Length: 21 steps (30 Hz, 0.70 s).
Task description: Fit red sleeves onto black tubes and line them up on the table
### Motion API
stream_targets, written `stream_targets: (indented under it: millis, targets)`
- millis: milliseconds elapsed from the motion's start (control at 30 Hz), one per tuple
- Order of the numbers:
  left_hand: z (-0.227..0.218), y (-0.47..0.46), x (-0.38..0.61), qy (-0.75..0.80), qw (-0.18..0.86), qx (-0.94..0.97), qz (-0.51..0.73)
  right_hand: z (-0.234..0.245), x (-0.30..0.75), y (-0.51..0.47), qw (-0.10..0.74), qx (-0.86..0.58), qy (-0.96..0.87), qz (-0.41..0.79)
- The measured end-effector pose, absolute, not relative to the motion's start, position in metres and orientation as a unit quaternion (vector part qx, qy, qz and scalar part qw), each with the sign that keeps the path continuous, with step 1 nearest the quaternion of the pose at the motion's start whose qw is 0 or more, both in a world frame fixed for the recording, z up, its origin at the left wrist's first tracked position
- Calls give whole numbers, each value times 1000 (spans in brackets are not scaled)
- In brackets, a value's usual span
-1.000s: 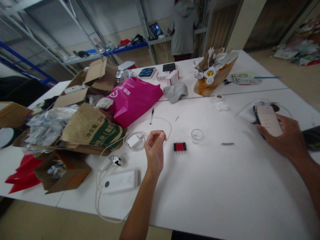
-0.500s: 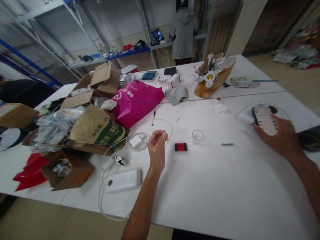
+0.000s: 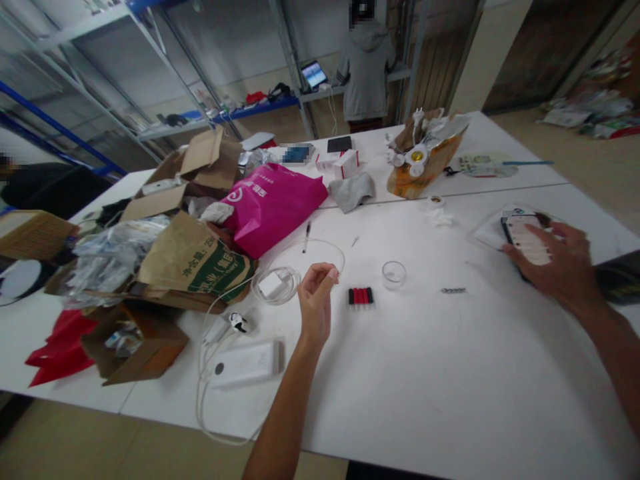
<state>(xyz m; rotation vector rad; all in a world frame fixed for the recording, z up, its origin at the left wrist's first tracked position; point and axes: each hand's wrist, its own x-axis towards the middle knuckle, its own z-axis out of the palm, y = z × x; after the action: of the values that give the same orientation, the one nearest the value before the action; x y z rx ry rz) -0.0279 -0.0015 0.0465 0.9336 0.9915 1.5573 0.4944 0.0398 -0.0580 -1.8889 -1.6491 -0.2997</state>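
My left hand (image 3: 316,293) hovers above the table left of centre, fingers curled and thumb against the fingertips. Whatever may be in that pinch is too small to make out. To its right lie several red and black capped pieces (image 3: 361,297) in a row and a clear round glass dish (image 3: 394,275). Out at the right, my right hand (image 3: 557,267) spreads over a smartphone (image 3: 525,243) with a lit screen. One finger reaches onto the screen, and the thumb lies along the near left edge. A small twisted metal piece (image 3: 453,290) lies between dish and phone.
At left are a white power bank (image 3: 247,363), a coiled cable with charger (image 3: 271,285), a magenta bag (image 3: 277,207) and cardboard boxes (image 3: 143,350). A paper bag (image 3: 425,160) holding plugs stands at the back. A person in grey (image 3: 367,73) stands beyond the table.
A finger of my right hand has stretched out over the phone screen, and the screen's content looks different. My left hand keeps its pinch almost in place.
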Motion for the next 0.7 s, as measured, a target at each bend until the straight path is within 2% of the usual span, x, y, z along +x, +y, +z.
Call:
stream_targets:
  millis: [300, 700]
  targets:
    - [45, -1, -27, 406, 514, 390, 647, -64, 499, 30, 318, -739, -589, -72]
    - [46, -2, -28, 406, 513, 388, 650, -49, 491, 28, 311, -729, -606, -61]
